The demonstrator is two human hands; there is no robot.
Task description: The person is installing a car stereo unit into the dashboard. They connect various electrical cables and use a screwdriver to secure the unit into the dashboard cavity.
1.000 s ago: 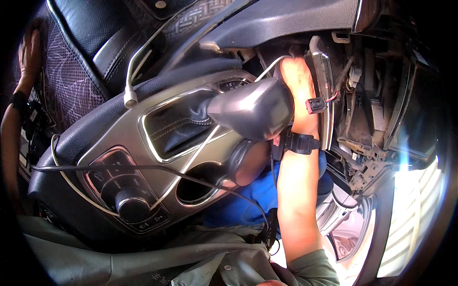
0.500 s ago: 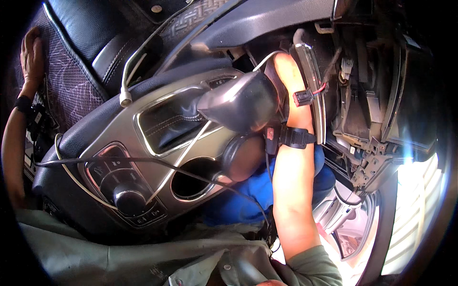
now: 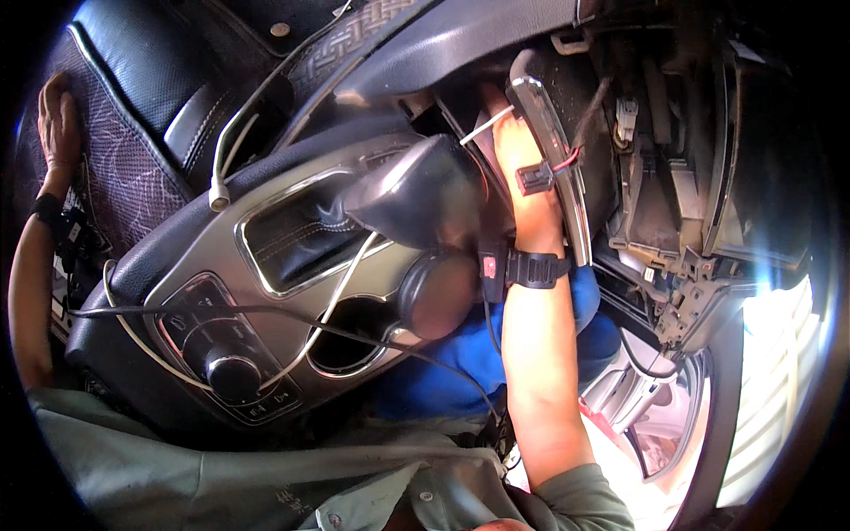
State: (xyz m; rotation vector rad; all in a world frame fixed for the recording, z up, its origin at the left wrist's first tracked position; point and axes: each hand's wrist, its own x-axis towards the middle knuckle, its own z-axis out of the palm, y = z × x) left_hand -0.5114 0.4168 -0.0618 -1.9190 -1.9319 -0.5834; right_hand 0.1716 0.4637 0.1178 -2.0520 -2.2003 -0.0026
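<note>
My left hand [image 3: 58, 133] lies flat with its fingers stretched on the dark patterned seat cushion [image 3: 115, 150], holding nothing. My right arm reaches up past the gear lever [image 3: 421, 190], and the right hand [image 3: 511, 137] goes into the dark gap at the front of the console. Its fingers are hidden there, so I cannot tell what they hold. A white cable [image 3: 487, 126] crosses beside that hand and runs behind the lever. Over my wrist hangs a small dark plug [image 3: 534, 180] on red wires, next to a chrome-edged trim piece [image 3: 558, 150].
The centre console [image 3: 204, 257] carries a round knob [image 3: 232, 376] and a cup holder [image 3: 350, 336]. A black cable [image 3: 292, 311] and the white cable lie across it. A white cable end [image 3: 219, 196] rests at the console's edge. Opened dashboard structure [image 3: 664, 195] shows on the right.
My right hand has pushed deeper into the gap, and the white cable beside it has shifted. The view has moved slightly, while my left hand stays on the seat.
</note>
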